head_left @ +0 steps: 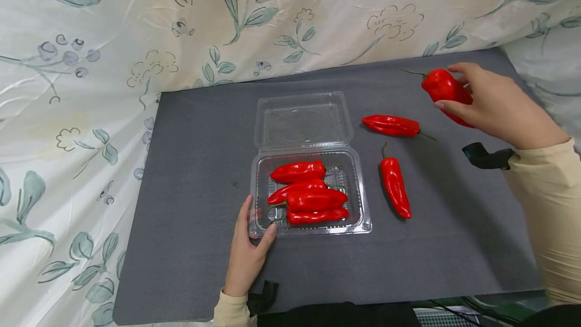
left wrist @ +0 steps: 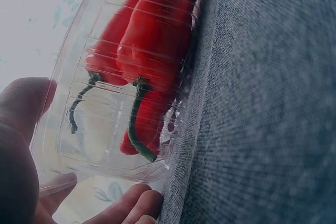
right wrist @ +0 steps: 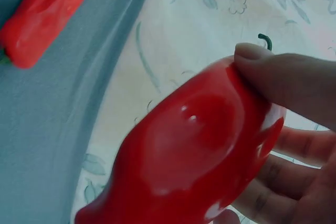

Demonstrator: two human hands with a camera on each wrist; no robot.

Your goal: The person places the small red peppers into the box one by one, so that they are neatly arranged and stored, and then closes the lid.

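My right hand (head_left: 492,102) holds a shiny red pepper (head_left: 447,92) above the table's right side, thumb on one side and fingers on the other. Its thin green stem points left. In the right wrist view the same pepper (right wrist: 184,145) fills the middle. At the lower left corner of an open clear plastic clamshell box (head_left: 363,191), my left hand (head_left: 247,254) grips the wall between thumb and fingers. Several red peppers (head_left: 315,199) lie sideways inside the box. Through its wall, the left wrist view shows peppers (left wrist: 152,40) with green stems.
Right of the box, one red pepper (head_left: 391,125) lies crosswise and another (head_left: 396,188) lies lengthwise on the grey tabletop (head_left: 195,180). The box's lid (head_left: 303,121) is folded back flat behind it. A floral cloth (head_left: 272,24) hangs behind the table.
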